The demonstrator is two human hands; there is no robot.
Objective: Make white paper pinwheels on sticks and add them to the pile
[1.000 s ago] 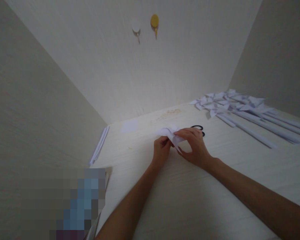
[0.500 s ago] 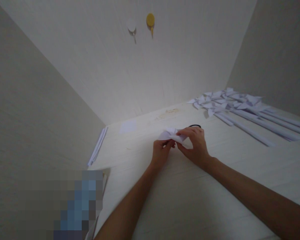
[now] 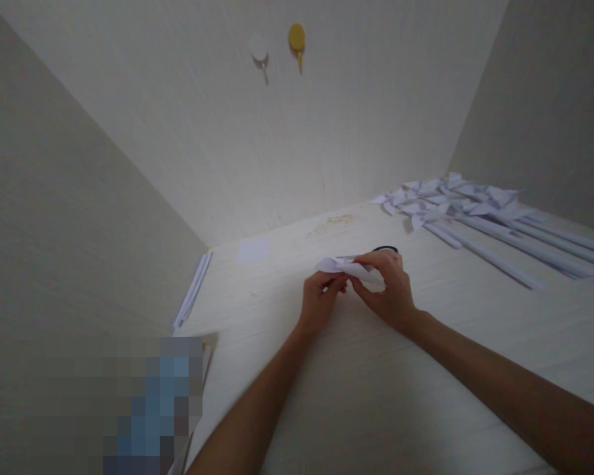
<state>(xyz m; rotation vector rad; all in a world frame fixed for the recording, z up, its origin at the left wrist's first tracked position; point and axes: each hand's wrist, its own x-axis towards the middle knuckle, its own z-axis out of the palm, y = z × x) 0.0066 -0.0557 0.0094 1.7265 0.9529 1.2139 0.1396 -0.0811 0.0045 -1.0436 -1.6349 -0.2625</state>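
Over the middle of the table, both hands hold a folded white paper pinwheel (image 3: 332, 265). My left hand (image 3: 321, 297) is closed on its underside, with the fingertips partly hidden by the paper. My right hand (image 3: 389, 284) pinches a paper flap between thumb and fingers at the pinwheel's right side. Just behind the right hand lies a pair of scissors (image 3: 386, 249); one black handle loop and a bit of blade show, and the hand covers the rest.
Several paper pinwheels with rolled paper sticks (image 3: 505, 247) lie at the right. Rolled white paper sticks (image 3: 193, 290) rest along the left edge, near a square paper sheet (image 3: 252, 251). A yellow hook (image 3: 297, 38) and a white hook (image 3: 260, 49) are on the wall. The lower left is blurred out.
The pinwheel has tilted and looks flatter. My right fingers have shifted slightly along its flap; the left hand keeps nearly the same place.
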